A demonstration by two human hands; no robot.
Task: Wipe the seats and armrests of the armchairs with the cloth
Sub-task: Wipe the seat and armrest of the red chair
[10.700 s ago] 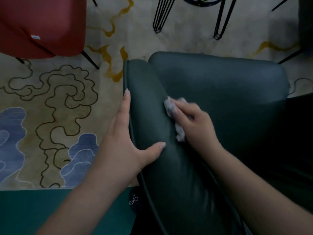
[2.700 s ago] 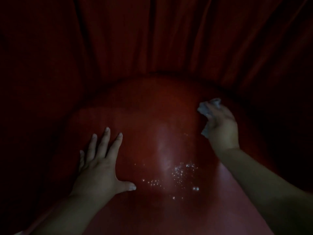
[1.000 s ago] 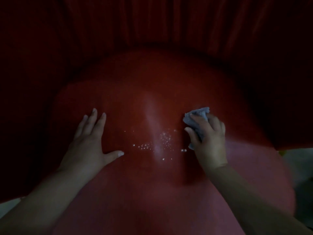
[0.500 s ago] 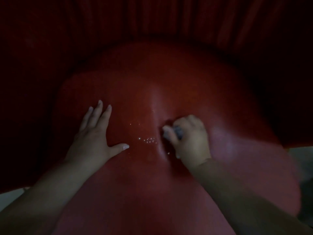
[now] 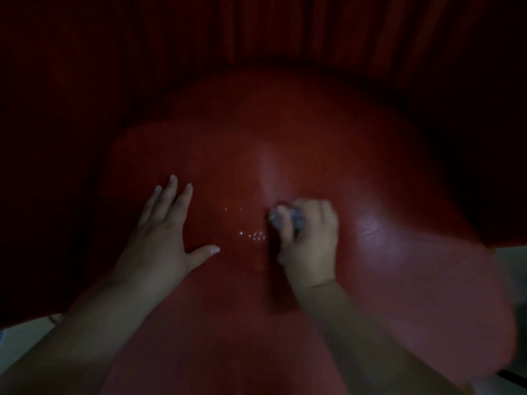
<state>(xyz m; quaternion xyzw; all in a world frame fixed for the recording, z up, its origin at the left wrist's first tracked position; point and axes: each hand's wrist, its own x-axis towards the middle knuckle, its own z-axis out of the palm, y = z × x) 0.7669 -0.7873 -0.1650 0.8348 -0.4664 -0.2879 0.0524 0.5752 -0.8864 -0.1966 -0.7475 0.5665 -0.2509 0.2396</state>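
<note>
Head view. The right hand (image 5: 309, 240) is working at the centre of the frame, its fingers curled down and clamped on the crumpled pale cloth (image 5: 288, 220), which is pressing against the red seat (image 5: 370, 181) of the armchair. Only a small part of the cloth is showing between the fingers; the bunched hold is probably giving a firm pad for rubbing. The left hand (image 5: 168, 232) is lying flat on the seat at left of centre, fingers apart and thumb spread toward the middle, holding nothing; it is most likely bracing the person's weight while they lean over the chair. A cluster of small bright droplets (image 5: 255, 236) is sitting on the seat between the two hands, just beside the left edge of the cloth. The pleated red backrest (image 5: 285, 29) is filling the dark upper part of the frame.

Compared with the frame one second earlier, the right hand has been travelling leftward into the wet patch: the cloth was then showing openly above the fingers, and the droplet field was wider. Fewer droplets are remaining now. The left hand is keeping nearly the same placement. The wiping of this seat is judged to be in progress, with the armrests not in view.
</note>
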